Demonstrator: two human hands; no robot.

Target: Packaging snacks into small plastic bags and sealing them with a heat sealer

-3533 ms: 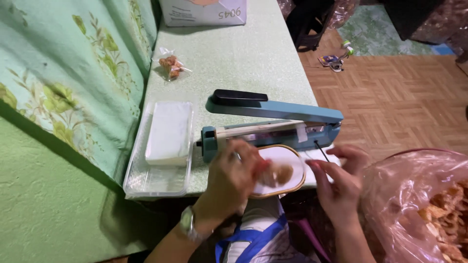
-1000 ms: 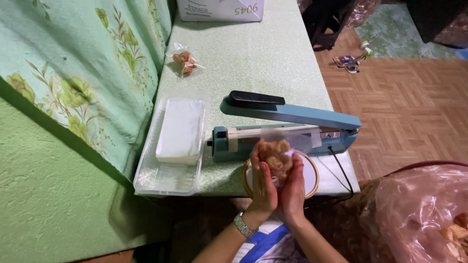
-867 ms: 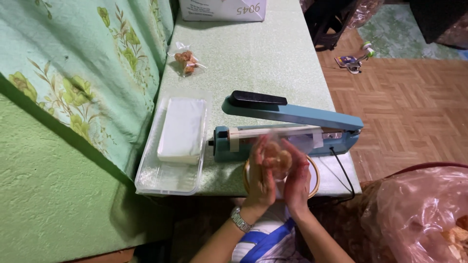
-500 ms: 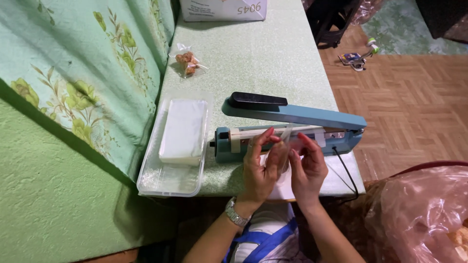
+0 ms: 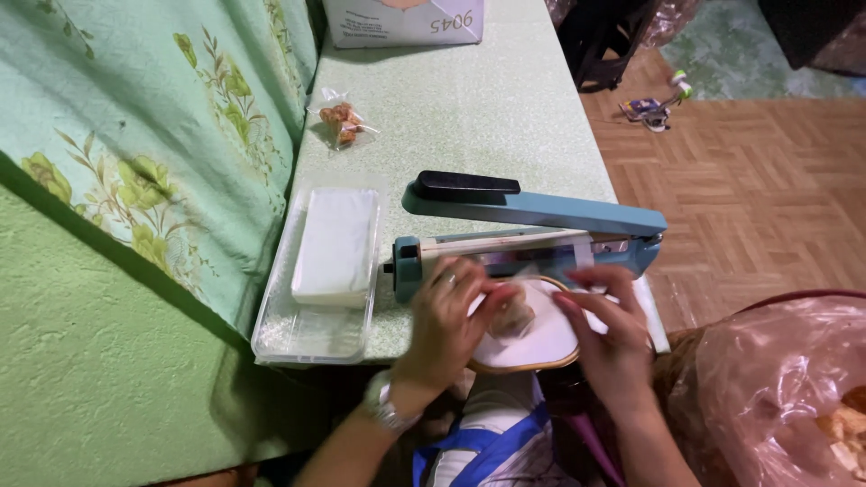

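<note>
Head view: both hands hold a small clear snack bag (image 5: pixel 514 316) over a white bowl (image 5: pixel 532 338) at the worktop's (image 5: pixel 469 117) near edge, left hand (image 5: pixel 446 311) and right hand (image 5: pixel 604 329) pinching its sides, just before a blue impulse sealer (image 5: pixel 532 230). Left, a clear tray (image 5: pixel 311 329) holds a white block (image 5: pixel 336 245); farther off lies a sealed snack packet (image 5: pixel 343 122).

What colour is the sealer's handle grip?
Black, on the blue heat sealer; the handle grip shows in the head view.
</note>
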